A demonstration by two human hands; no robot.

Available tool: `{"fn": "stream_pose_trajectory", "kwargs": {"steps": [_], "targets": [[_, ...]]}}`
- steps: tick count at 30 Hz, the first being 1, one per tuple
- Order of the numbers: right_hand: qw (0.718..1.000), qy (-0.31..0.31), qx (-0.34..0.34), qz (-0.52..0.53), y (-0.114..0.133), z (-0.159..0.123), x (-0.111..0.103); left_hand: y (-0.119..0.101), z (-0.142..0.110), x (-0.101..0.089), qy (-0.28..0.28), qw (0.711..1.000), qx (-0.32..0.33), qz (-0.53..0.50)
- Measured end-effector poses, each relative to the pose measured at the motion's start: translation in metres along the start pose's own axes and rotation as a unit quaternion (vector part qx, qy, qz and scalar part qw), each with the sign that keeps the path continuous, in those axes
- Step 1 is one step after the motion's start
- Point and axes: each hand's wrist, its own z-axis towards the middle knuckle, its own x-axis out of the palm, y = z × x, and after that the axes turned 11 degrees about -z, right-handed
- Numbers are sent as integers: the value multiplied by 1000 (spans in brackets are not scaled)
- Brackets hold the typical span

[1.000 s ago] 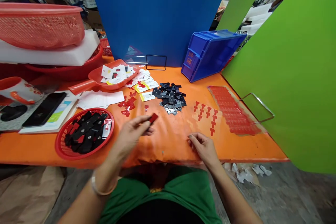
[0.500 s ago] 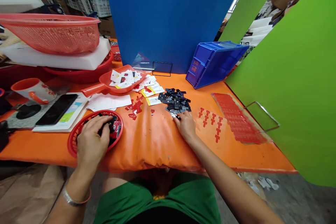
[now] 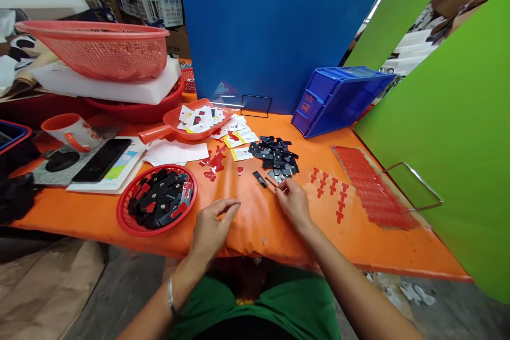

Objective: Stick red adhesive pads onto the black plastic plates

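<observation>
My right hand (image 3: 295, 203) is closed at the near side of a heap of small black flat plates (image 3: 275, 155). Its fingertips pinch a thin black plate (image 3: 270, 182), seen nearly edge-on. Just left of that lies a single black plate (image 3: 260, 179) with a pale spot. My left hand (image 3: 212, 227) hovers over the orange tabletop, thumb and forefinger curved with their tips close; nothing shows between them. To its left stands a round red basket (image 3: 124, 223) holding black plates, some with red pieces on them.
Red T-shaped pieces (image 3: 341, 204) lie in rows at right, beside a red sheet (image 3: 370, 191). More red pieces (image 3: 215, 162) lie left of the heap. A red scoop (image 3: 171, 122) holds paper scraps. Behind are a blue crate (image 3: 319, 101) and blue panel (image 3: 271, 26); a phone (image 3: 101, 159) lies left.
My left hand has come out of the basket and moved right over the tabletop. My right hand has drawn slightly back from the heap, and a black plate now lies apart from it.
</observation>
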Motion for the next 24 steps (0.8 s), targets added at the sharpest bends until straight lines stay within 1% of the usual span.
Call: {"fn": "stream_pose_trajectory", "kwargs": {"steps": [1,3,5,7,10,12,13,15,16,18,19,21,22,24], "targets": [[999,-21,-29,-1,2,-8,-3,4,0,7,15,998,-41,-45],[994,-55,-91,-5,7,-26,-8,12,1,19,43,983,-114,-136],[987,-80,-142,-11,10,-43,-11,16,2,32,59,958,-179,-217],[978,-101,-181,-25,13,-58,-14,17,2,43,62,928,-237,-282],[967,-115,-227,-25,14,-74,-17,13,-1,58,76,890,-283,-350],[964,-115,-240,6,13,-80,-20,10,-2,64,68,875,-291,-380],[965,-113,-235,28,11,-82,-21,9,-2,66,61,873,-290,-388],[970,-98,-205,87,8,-83,-25,8,-3,68,54,879,-283,-380],[973,-81,-177,123,6,-83,-26,7,-2,68,66,888,-277,-360],[974,-32,-96,204,2,-83,-31,7,-2,68,115,915,-254,-292],[968,-5,-47,245,0,-83,-33,6,-2,68,141,928,-236,-251],[946,47,49,316,-2,-83,-38,5,-2,71,184,944,-201,-185],[932,69,84,344,-3,-83,-41,5,-2,74,195,946,-194,-169],[909,93,127,386,-8,-82,-45,5,-4,80,198,943,-208,-167]]}}
